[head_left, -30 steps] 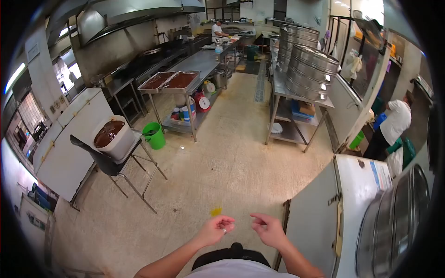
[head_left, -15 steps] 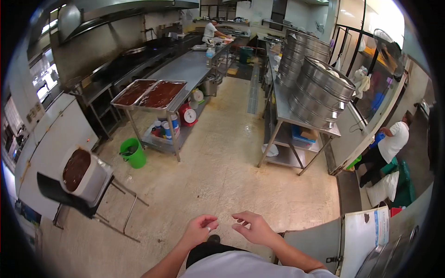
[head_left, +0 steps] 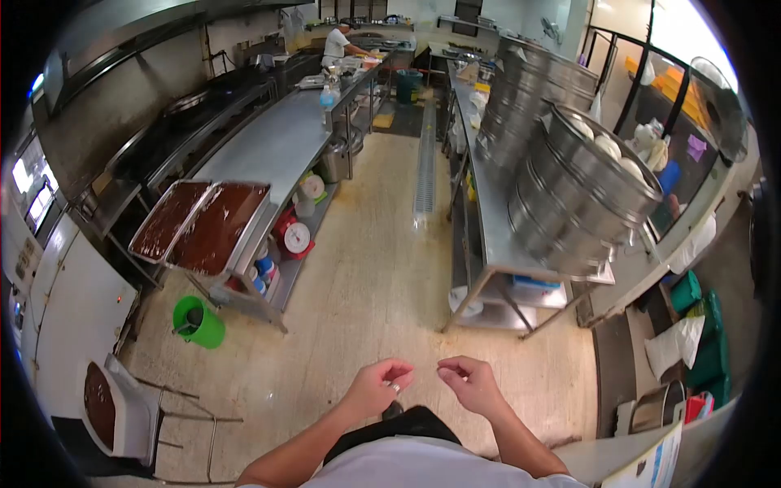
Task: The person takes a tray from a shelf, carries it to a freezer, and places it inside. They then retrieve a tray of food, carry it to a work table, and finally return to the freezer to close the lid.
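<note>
Held out in front of my body above the floor are my two hands, apart from each other. My left hand [head_left: 380,387] has its fingers curled in with the thumb against them, and a ring shows on it. Facing it, my right hand [head_left: 473,385] is closed in the same loose way, thumb close to the fingertips. I see nothing held in either hand, and neither touches any object. Below them are my dark shoe [head_left: 392,410] and the pale floor [head_left: 358,285].
Left stands a steel table [head_left: 281,130] with trays of dark brown filling [head_left: 218,228], a green bucket [head_left: 198,322] and a white tub [head_left: 134,415]. Right, stacked steamers [head_left: 569,195] of white buns stand on another steel table [head_left: 498,236]. A person [head_left: 336,46] works far back.
My view has moved forward along the aisle, so the tables and steamers look nearer. My fingers have curled in closer to the thumbs. The person at the right doorway has left view.
</note>
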Demonstrator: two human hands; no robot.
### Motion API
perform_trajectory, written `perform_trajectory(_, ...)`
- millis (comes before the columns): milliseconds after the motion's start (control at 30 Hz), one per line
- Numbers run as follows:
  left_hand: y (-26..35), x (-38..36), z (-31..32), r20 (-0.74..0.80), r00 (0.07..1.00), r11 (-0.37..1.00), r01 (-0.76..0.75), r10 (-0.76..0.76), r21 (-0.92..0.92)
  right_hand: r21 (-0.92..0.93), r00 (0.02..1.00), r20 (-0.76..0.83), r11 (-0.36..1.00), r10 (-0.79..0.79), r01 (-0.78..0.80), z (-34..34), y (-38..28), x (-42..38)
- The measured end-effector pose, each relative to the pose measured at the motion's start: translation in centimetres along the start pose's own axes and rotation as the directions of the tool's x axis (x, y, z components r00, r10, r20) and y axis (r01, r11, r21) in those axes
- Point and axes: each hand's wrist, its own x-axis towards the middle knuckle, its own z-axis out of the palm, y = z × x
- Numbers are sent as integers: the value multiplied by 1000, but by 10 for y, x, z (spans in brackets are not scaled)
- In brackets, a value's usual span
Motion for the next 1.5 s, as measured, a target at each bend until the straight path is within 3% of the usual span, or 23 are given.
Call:
perform_trajectory(100, 22, 60, -40, -114, 989, 995, 88, -92, -43, -43, 993, 103, 998, -48, 52, -9, -20, 101)
perform_trajectory(233, 13, 147, -93, -227, 973, 976, -3, -48, -216, -20, 932, 253, 962, -259, 272, 5, -56, 218)
perform_trajectory(367, 12, 248, -148, -237, 970, 978, -2, -49, -210, -23, 888, 281, 923, -363, 385, 19, -74, 337)
perform_trajectory(467, 4, 340, -191, -173, 985, 992, 2, -24, -130, -40, 926, 206, 942, -317, 332, 22, -77, 424)
perform_trajectory(700, 52, 535, -254, -9, 999, 999, -38, 39, 31, -119, 982, 24, 975, -187, 189, -19, -88, 576)
perform_trajectory(933, 63, 727, -284, 65, 994, 993, -94, 89, 72, 26, 993, -116, 999, 31, -29, -59, -35, 751)
perform_trajectory(1067, 69, 833, -307, 7, 998, 995, -58, 57, 84, 34, 993, -63, 995, 97, -95, -90, -35, 870)
perform_trajectory(1167, 84, 893, -334, -48, 998, 993, -25, 31, 116, 55, 995, 71, 996, 71, -75, -106, -35, 964)
perform_trajectory(1267, 101, 937, -367, -199, 980, 994, 4, 18, 106, 19, 968, 131, 977, -213, 212, -101, -47, 1054)
perform_trajectory(1367, 89, 984, -400, -306, 952, 998, 37, -21, 48, 40, 876, 216, 901, -431, 433, -99, -95, 1122)
perform_trajectory(1400, 87, 1002, -411, -334, 943, 999, 21, -3, 50, 42, 876, 274, 915, -397, 402, -100, -112, 1142)
perform_trajectory(1500, 79, 1059, -444, -381, 922, 997, 82, -73, 7, 32, 787, 370, 854, -493, 519, -81, -97, 1225)
